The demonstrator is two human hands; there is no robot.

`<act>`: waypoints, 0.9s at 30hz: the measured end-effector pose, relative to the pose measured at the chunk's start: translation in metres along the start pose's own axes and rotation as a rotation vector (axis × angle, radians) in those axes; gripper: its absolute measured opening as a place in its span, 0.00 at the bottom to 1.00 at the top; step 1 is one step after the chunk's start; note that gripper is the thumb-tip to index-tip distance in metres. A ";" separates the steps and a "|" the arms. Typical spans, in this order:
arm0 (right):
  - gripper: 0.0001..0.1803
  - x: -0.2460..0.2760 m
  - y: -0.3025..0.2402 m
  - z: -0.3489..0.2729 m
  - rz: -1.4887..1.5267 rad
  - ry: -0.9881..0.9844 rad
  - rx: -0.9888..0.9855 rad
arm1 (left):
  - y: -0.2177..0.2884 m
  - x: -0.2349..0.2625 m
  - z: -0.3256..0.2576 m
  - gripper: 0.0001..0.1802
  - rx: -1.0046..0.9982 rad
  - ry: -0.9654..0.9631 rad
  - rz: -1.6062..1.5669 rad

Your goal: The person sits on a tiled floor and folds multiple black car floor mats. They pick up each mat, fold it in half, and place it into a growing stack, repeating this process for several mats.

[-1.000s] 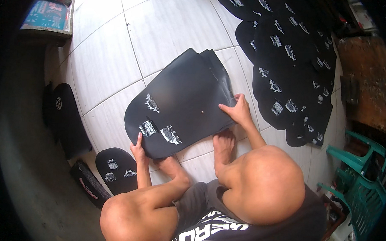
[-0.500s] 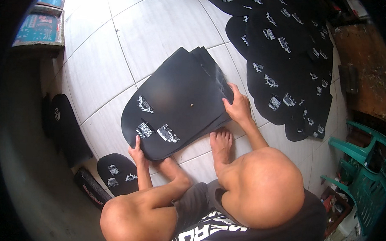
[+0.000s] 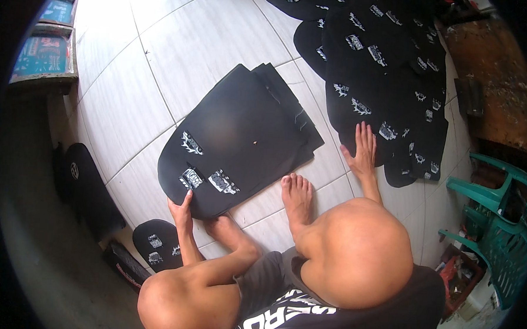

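Note:
A stack of black sheets (image 3: 236,110), rounded at one end and printed with white motifs, lies on the tiled floor in front of me. My left hand (image 3: 181,210) grips its rounded near-left edge, thumb on top; the fingers beneath are hidden. To the right, my right hand (image 3: 362,156) is stretched out with fingers apart and palm down. Its fingertips reach the edge of a spread of overlapping black printed pieces (image 3: 390,82), and I cannot tell whether they touch. The stack's squarer end is uneven, with several layers showing.
My bare feet flank the stack's near side. Another black printed piece (image 3: 154,236) lies at lower left, beside dark padded items (image 3: 89,186) along the wall. Framed screens (image 3: 45,55) stand at upper left. A green plastic chair (image 3: 496,227) and a wooden board (image 3: 491,74) are at right.
My right hand has let go of the stack's right end and moved right to the spread of printed pieces. My left hand keeps its place on the stack. The view has shifted slightly.

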State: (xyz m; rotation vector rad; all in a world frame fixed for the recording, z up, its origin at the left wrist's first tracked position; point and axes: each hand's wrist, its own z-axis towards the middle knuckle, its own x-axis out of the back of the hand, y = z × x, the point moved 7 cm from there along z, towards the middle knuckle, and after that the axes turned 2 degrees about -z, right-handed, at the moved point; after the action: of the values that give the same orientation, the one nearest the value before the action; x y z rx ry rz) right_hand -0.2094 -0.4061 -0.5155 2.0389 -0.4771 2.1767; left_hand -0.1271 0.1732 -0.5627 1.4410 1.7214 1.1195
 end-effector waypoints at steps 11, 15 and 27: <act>0.34 -0.017 0.004 0.056 -0.086 0.126 0.154 | 0.014 -0.018 0.023 0.26 -0.028 -0.024 0.021; 0.20 -0.015 -0.036 0.101 0.207 -0.041 -0.076 | 0.010 -0.008 0.024 0.25 -0.065 0.059 0.122; 0.50 -0.027 -0.248 0.089 0.278 -0.115 0.288 | 0.016 -0.014 0.030 0.22 -0.061 0.114 0.137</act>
State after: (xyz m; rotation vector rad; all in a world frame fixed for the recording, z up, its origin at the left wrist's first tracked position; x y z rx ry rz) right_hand -0.0479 -0.1960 -0.5022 2.3849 -0.5133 2.4164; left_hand -0.0907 0.1668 -0.5628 1.5016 1.6705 1.3385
